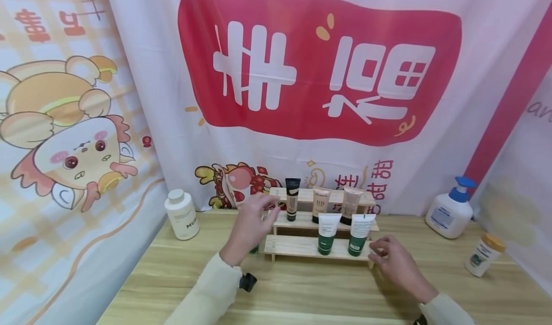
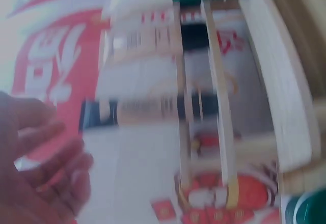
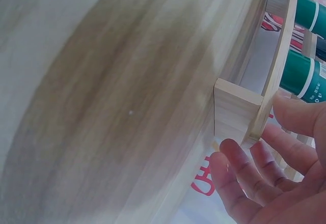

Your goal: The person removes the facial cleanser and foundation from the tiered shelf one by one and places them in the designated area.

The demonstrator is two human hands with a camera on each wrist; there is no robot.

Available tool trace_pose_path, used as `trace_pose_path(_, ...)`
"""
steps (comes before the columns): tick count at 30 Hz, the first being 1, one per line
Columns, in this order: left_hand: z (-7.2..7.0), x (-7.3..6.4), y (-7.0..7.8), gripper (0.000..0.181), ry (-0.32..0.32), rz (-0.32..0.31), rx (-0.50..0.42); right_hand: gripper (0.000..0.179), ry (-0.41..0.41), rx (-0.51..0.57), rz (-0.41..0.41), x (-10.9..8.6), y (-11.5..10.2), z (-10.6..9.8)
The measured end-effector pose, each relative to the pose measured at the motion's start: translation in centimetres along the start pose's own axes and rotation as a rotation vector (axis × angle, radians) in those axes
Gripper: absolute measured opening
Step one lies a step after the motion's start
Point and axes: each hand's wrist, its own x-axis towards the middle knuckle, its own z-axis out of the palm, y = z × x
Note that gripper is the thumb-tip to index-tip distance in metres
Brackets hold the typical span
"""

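A two-tier wooden rack [image 1: 297,250] stands on the table. My right hand [image 1: 394,262] is at the right end of its lower tier; in the right wrist view the thumb and index finger pinch the shelf's end [image 3: 259,127]. My left hand [image 1: 252,224] hovers by the rack's left end with loosely bent fingers and holds nothing. Nearest to it on the upper tier is a black-and-beige tube [image 1: 292,200], blurred in the left wrist view. Two beige tubes, one a BB tube [image 1: 321,204], stand farther right. White-and-green tubes [image 1: 328,234] stand on the lower tier.
A green-ended item [image 1: 254,249] is mostly hidden behind my left wrist. At the left stands a white bottle [image 1: 183,215]. A blue-topped pump bottle [image 1: 450,212] and an orange-capped bottle [image 1: 484,255] stand at the right. Printed cloth [image 1: 319,143] hangs behind the table.
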Motion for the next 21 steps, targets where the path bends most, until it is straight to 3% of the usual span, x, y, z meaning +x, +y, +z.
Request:
trace_pose_path(3,1.0,-0.1,1.6,0.029,-0.077,0.102,-0.062,0.026,-0.004,0.002,0.003,0.0,0.1,0.0)
trace_pose_path(8,3.1,-0.3,3.0,0.040,-0.171,0.171,-0.055,0.025,-0.008,0.003,-0.010,0.1,0.3,0.0)
trace_pose_path(14,5.7,-0.1,3.3,0.048,-0.166,0.201,-0.059,0.020,0.009,0.000,-0.050,0.0,0.2,-0.5)
trace_pose_path(21,7.0,-0.2,3.8,0.049,-0.139,0.186,-0.058,0.019,-0.004,-0.003,-0.069,0.1,0.4,-0.6)
